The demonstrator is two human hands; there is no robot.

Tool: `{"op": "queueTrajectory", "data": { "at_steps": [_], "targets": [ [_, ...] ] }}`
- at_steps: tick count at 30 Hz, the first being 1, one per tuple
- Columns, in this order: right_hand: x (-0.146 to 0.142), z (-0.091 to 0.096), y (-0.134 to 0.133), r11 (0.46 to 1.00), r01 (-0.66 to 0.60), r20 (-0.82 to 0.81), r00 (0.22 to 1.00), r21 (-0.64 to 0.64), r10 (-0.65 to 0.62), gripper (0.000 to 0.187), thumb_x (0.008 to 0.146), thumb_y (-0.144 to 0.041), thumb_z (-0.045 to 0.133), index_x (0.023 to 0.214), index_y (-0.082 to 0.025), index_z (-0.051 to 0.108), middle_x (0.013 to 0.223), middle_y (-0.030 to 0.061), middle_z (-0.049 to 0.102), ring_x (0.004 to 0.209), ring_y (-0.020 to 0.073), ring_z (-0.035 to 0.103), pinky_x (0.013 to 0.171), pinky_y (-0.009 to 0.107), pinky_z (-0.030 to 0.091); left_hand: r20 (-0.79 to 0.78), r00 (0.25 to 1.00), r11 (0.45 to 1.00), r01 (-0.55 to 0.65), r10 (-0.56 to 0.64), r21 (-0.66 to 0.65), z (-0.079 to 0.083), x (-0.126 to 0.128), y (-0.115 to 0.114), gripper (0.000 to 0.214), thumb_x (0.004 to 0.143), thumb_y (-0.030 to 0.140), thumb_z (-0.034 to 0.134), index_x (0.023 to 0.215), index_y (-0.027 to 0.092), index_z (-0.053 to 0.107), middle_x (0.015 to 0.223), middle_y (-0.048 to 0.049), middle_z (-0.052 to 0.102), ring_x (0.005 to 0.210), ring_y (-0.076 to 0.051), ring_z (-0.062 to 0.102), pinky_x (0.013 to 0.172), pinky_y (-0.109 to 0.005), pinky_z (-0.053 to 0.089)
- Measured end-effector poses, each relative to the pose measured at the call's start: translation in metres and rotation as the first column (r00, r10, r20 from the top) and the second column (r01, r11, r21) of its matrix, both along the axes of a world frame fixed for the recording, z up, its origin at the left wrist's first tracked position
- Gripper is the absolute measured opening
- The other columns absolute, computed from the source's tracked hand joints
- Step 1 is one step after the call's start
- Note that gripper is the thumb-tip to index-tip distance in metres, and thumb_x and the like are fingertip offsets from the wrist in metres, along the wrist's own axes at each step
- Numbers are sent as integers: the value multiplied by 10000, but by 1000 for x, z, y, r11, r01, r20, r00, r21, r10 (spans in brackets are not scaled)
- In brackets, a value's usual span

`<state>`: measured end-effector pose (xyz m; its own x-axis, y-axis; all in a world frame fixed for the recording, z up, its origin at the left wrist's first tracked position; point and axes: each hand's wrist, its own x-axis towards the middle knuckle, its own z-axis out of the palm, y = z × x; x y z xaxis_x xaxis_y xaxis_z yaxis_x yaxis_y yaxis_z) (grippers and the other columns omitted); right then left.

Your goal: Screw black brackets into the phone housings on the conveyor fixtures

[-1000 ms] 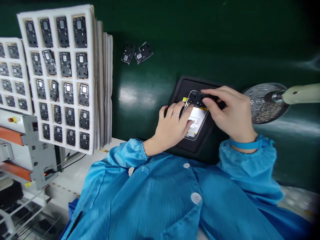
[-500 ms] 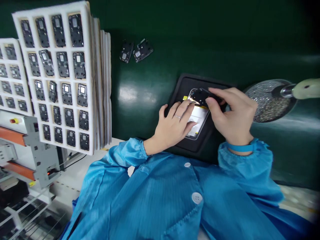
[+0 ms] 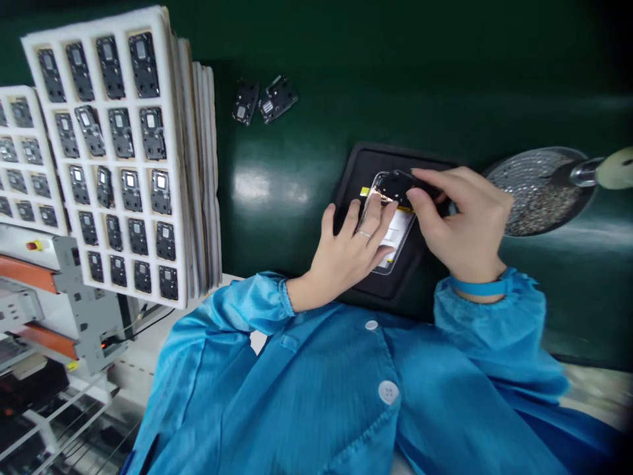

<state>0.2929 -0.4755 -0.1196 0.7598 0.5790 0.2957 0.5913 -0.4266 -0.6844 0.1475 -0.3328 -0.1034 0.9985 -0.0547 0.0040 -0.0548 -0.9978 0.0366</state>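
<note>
An opened phone [image 3: 398,232] with a pale battery lies tilted on a black mat [image 3: 363,161]. My left hand [image 3: 349,254] rests over its left side, fingers spread and touching it, partly covering the inside. Between the thumb and forefinger of my right hand [image 3: 465,214] is a dark phone cover plate [image 3: 399,187], over the phone's upper end. I cannot tell whether the plate touches the phone beneath. A small yellow tab [image 3: 364,192] sticks out at the phone's upper left.
At the left, a white foam tray [image 3: 111,168] holding several black modules leans against stacked trays [image 3: 205,178]. Two loose modules [image 3: 246,102] lie on the green table [image 3: 297,39]. Right of my hand is a round dish [image 3: 539,191] of small metal parts, with a pale-handled tool [image 3: 616,170] over it.
My left fingers have shifted slightly up and right over the phone. The right hand keeps its pinch on the cover plate, nearly unmoved. The view has tilted a little.
</note>
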Motion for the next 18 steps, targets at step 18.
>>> {"op": "queueTrajectory", "data": {
  "at_steps": [18],
  "targets": [
    [9, 12, 6, 997, -53, -237, 971, -61, 37, 367, 1090, -408, 557, 1299, -211, 787, 1120, 92, 775, 955, 185, 702, 839, 333, 537, -95, 995, 937, -28, -5, -349, 19, 57, 66, 456, 1176, 323, 400, 1590, 275, 587, 1683, -65, 589, 1524, -220, 575, 1328, -486, 310]
  ]
}}
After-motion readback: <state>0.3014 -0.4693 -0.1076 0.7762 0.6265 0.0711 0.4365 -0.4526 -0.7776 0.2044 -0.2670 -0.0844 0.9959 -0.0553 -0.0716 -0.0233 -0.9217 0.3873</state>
